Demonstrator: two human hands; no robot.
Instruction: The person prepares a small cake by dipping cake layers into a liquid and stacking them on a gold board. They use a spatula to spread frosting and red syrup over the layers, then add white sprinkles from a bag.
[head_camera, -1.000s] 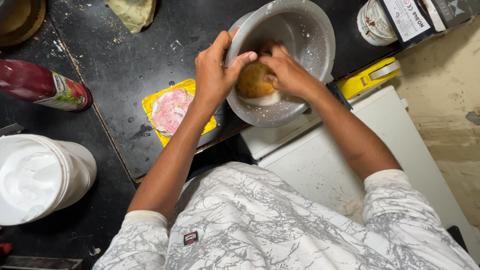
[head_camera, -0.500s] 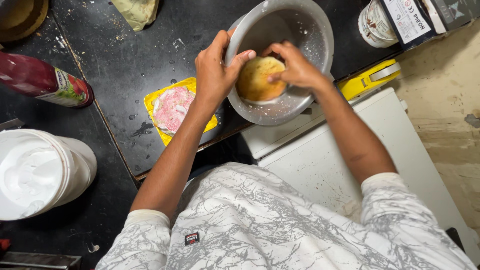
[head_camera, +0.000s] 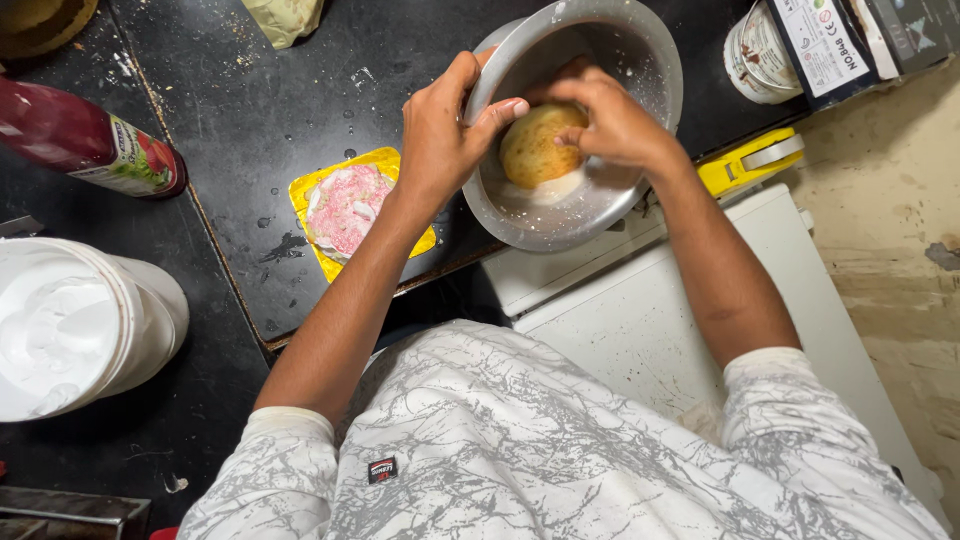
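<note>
Both arms reach forward; left hand (head_camera: 440, 135) clamps thumb over fingers, right hand (head_camera: 610, 120) curls, fingers bent.

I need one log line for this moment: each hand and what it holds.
left hand: grips steel bowl rim | right hand: on dough ball inside bowl | beside: yellow tray

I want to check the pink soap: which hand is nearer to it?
Left. The left hand grips the steel bowl rim, beside the pink soap; the right hand is inside the bowl, farther away.

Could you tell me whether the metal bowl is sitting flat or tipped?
Tipped. The left hand grips the rim of the metal bowl, tilting its opening toward the person; whitish liquid pools low beneath the potato.
</note>
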